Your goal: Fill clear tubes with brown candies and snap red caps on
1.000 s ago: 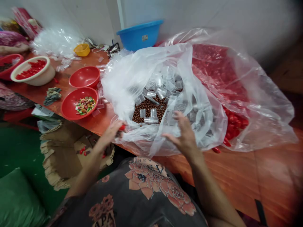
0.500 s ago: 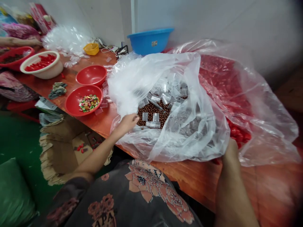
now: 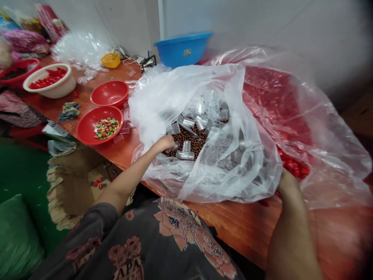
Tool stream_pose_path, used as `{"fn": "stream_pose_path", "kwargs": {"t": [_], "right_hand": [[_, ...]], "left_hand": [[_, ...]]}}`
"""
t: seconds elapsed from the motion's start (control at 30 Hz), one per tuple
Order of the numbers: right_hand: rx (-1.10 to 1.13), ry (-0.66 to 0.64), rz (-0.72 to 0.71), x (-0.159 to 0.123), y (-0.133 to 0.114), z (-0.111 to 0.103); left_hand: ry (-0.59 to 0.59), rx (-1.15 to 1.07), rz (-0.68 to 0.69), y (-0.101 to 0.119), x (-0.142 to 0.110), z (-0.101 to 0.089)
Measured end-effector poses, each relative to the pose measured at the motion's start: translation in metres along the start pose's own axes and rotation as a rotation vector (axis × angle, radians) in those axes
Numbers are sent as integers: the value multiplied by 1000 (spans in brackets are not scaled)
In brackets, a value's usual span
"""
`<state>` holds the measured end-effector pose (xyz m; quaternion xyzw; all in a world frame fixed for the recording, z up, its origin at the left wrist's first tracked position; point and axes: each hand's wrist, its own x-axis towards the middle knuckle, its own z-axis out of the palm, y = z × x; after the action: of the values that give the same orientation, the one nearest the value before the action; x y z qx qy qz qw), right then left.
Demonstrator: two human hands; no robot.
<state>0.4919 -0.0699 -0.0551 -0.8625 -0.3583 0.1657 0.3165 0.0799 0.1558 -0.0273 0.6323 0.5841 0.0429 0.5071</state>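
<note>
A large translucent plastic bag (image 3: 221, 186) lies open on the table, holding brown balls (image 3: 186, 134) and several clear plastic cylinders (image 3: 201, 121). My left hand (image 3: 166, 144) reaches into its left side, fingers closed around one clear cylinder (image 3: 176, 145), which shows only partly. Close by, another cylinder (image 3: 185, 155) lies on its side on the balls. At the bag's right edge is my right hand (image 3: 287, 182), touching the plastic. Its fingers are hidden, so I cannot see whether they grip. Right beside it are red pieces (image 3: 294, 165) under clear plastic.
Left of the bag stand a red bowl (image 3: 84, 126) of wrapped sweets and another red bowl (image 3: 109, 91). Further left is a white bowl (image 3: 48, 92) of red pieces. A blue basin (image 3: 183, 50) stands behind. Below the table edge sits a torn cardboard box (image 3: 68, 186).
My left hand has moved further into the bag and closed on a cylinder lying on the balls. My right hand stays at the bag's edge. At far left, another person's forearm has left its place over the bowls.
</note>
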Motion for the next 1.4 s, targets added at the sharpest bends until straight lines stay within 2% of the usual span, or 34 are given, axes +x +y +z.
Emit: {"fn": "stream_pose_path", "kwargs": {"t": [0.1,0.23,0.37,0.5,0.6,0.67,0.73,0.8,0.9,0.97,1.07,1.13,1.27,1.4], "right_hand": [[0,5,117,-6,1,2],[111,187,187,-17,1,8],[379,483,138,-19,7,11],[625,759,95,-19,6,5],[845,816,2,-32,-13,-7],[983,763,-129,-47,-32,-16],[1060,690,-218,-65,-53,-25],[1107,627,-197,-79,-74,-30],[1205,585,-70,-91,-101,-27],[1268,506,27,-95,-117,-17],[1260,258,91,-105,-142,7],[1215,93,48,-114,-158,25],[1123,-186,-90,-126,-182,59],[1065,-353,-134,-128,-194,79]], "left_hand": [[3,-155,30,1,13,10],[27,-383,98,2,21,25],[24,-559,159,1,16,32],[-8,-669,214,3,4,28],[-15,-747,254,5,-10,22],[-23,-807,303,7,-23,17],[-82,-896,335,8,-37,12],[-171,-986,326,10,-52,10],[-241,-1057,305,12,-69,10],[-240,-1059,304,13,-76,12],[-263,-1021,297,13,-82,18],[-270,-954,321,13,-86,21],[-204,-771,441,15,-95,24],[-252,-667,527,18,-102,27]]}}
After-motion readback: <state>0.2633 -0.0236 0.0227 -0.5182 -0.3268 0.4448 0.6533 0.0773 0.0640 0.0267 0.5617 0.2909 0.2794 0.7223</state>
